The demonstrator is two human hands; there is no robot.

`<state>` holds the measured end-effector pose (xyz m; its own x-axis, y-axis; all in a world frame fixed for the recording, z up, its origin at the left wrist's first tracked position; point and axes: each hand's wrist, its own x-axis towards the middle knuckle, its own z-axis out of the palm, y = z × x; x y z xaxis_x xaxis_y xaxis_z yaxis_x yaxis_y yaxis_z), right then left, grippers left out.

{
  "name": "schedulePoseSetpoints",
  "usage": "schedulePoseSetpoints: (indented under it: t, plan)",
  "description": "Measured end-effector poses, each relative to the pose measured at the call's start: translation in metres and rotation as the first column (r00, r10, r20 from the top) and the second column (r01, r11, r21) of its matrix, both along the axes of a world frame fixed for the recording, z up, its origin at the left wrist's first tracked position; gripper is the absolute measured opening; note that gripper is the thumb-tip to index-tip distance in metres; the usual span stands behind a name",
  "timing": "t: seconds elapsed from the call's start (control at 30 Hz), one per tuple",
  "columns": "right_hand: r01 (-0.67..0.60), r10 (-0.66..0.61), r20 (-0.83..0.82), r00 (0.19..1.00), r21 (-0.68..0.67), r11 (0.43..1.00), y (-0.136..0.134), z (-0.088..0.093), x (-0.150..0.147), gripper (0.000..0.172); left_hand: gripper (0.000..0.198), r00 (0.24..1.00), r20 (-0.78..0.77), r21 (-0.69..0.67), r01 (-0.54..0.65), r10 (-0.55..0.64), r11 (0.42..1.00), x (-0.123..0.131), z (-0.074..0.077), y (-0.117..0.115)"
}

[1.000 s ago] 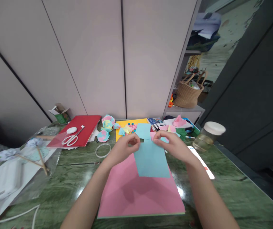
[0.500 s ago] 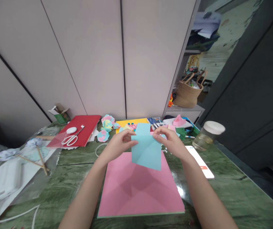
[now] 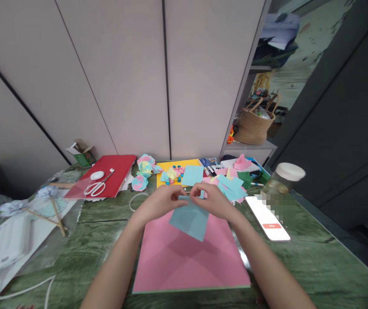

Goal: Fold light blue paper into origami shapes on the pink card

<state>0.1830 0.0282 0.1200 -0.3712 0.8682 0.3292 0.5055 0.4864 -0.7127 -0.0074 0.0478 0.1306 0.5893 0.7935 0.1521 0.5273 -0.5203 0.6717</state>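
Note:
A light blue sheet of paper [image 3: 190, 219] hangs tilted between my hands, above a large pink sheet [image 3: 192, 266] on the table. My left hand [image 3: 167, 201] pinches its upper left edge between thumb and fingers. Close beside it, my right hand [image 3: 211, 199] grips the upper right part of the same edge. The fingertips nearly meet, and the top edge seems bent there, though the fingers partly hide it. Just beyond my hands lies another light blue square [image 3: 193, 175], and light blue and pink paper pieces [image 3: 232, 187] are heaped to its right.
Scissors [image 3: 97, 187] rest on a red folder [image 3: 116, 165] at the left. Folded paper flowers [image 3: 139, 182] stand near a yellow sheet [image 3: 162, 166] with small beads. On the right are a phone [image 3: 267, 221] and a lidded jar [image 3: 282, 178]. A white cable [image 3: 25, 292] lies front left.
The light blue sheet has come lower and nearer to me. My hands have moved closer together along its top edge, and the blue square behind now shows whole.

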Motion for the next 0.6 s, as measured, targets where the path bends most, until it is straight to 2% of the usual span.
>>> schedulePoseSetpoints:
  t: [0.13, 0.3, 0.6]
  plan:
    - [-0.025, 0.024, -0.038, 0.999, -0.024, 0.999, 0.001, 0.0, -0.001, 0.008, 0.016, 0.998, 0.051, -0.022, 0.044, -0.043, 0.999, 0.003, 0.002, -0.002]
    - [-0.017, 0.011, -0.111, 0.994, -0.052, 0.998, 0.003, 0.0, 0.002, 0.006, 0.015, 0.997, 0.068, 0.058, 0.014, -0.018, 0.998, 0.007, 0.004, -0.003]
    - [-0.002, 0.0, -0.03, 1.0, -0.054, 0.999, 0.004, 0.014, 0.03, 0.01, 0.019, 0.986, 0.139, 0.105, -0.105, 0.09, 0.989, -0.001, 0.009, -0.001]
